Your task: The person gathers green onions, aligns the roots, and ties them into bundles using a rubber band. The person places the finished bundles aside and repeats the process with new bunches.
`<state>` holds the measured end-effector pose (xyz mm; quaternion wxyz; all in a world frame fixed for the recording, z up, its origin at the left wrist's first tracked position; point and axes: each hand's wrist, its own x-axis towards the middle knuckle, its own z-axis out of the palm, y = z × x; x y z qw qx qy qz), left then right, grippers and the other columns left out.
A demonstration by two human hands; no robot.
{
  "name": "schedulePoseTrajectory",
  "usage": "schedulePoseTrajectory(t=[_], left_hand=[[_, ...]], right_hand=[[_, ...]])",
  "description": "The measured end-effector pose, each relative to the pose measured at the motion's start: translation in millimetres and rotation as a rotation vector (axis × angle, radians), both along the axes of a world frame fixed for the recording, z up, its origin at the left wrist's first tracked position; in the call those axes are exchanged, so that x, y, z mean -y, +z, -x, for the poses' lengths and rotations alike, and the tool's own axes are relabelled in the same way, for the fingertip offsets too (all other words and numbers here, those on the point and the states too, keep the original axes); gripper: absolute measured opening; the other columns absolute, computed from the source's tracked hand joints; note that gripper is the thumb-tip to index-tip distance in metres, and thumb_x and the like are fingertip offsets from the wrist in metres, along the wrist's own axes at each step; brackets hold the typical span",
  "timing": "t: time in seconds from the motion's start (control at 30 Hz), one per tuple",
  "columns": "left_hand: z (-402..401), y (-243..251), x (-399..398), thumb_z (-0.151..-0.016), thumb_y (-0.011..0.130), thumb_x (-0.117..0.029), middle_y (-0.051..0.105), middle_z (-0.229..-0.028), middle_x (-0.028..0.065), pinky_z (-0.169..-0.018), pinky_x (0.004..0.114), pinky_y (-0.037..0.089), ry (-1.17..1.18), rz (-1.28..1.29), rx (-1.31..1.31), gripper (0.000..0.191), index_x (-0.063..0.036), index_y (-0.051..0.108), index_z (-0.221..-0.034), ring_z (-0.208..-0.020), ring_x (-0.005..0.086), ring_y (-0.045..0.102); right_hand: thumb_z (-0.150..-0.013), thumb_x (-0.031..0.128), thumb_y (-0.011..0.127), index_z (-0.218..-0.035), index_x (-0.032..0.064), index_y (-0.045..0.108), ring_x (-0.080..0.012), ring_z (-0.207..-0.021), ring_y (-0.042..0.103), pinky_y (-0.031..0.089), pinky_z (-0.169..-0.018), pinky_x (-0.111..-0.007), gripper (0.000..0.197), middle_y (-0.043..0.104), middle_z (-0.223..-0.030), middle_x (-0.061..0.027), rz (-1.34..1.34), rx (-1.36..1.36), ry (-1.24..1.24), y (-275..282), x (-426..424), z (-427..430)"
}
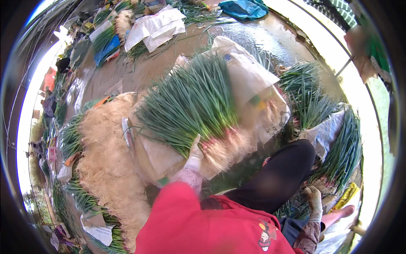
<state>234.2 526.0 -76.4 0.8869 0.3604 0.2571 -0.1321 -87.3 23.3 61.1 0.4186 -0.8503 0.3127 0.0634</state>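
Note:
A wide spread of green onions [196,104] lies before me on pale sacking, the leaves fanned away from me and the reddish bulbs and pale roots toward me. Gloved, my left hand [196,150] rests at the lower left of the spread, thumb up, against the stalks just above the bulbs; whether its fingers close round any stalks is hidden. Off to the right, my right hand [313,194], also gloved, has curled fingers beside the roots of another onion bundle [344,152]; its grip cannot be made out.
A long heap of onions with matted roots [108,158] lies on the left. More onions [304,92] and a whitish sack [326,133] are at the right. White sheets [155,27] and a blue plastic bag [244,9] lie on the wet floor [139,70] farther off. My bent knee [298,155] stands between my hands.

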Motion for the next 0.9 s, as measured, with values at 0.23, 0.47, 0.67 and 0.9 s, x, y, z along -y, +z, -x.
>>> schedulePoseTrajectory(t=[0.23,0.47,0.67,0.9], left_hand=[[26,14,-62,-0.082,0.068,-0.024,0.063,-0.098,0.0137,-0.072,0.036,0.051,-0.186,-0.641,-0.353,0.038,-0.0036,0.057,-0.111,-0.086,0.0204,0.060],[-34,147,37,-0.082,0.049,0.008,0.039,-0.141,0.0203,-0.109,0.039,0.032,-0.054,-1.159,0.603,0.058,0.0045,0.035,-0.138,-0.129,0.0306,0.040],[32,284,302,-0.093,0.045,-0.003,0.063,-0.106,0.0134,-0.094,0.034,0.048,-0.860,-0.699,1.148,0.021,0.0050,0.059,-0.106,-0.099,0.0219,0.061],[155,181,479,-0.095,0.045,-0.005,0.065,-0.105,0.0149,-0.091,0.035,0.050,-1.582,-0.101,0.649,0.023,0.0034,0.061,-0.110,-0.097,0.0216,0.064]], right_hand=[[-0.085,0.025,0.063,-0.087,-0.0009,0.065,-0.0247,-0.071,0.061,0.048,-0.069,-0.036,0.026,0.063,-0.073,-0.0159,-0.018,-0.166,-0.115,-20,-24,22],[-0.089,0.030,0.055,-0.084,0.0053,0.064,-0.0328,-0.073,0.064,0.049,-0.070,-0.043,0.027,0.066,-0.076,-0.0139,0.029,-0.215,-0.276,-25,-14,76],[-0.087,0.040,0.059,-0.096,0.0101,0.063,-0.0313,-0.076,0.066,0.050,-0.072,-0.043,0.031,0.067,-0.075,-0.0132,0.608,0.124,-0.648,-50,62,69],[-0.086,0.041,0.063,-0.096,0.0050,0.067,-0.0250,-0.079,0.065,0.050,-0.075,-0.036,0.038,0.069,-0.085,-0.0126,0.116,-0.225,-0.532,-36,133,26]])
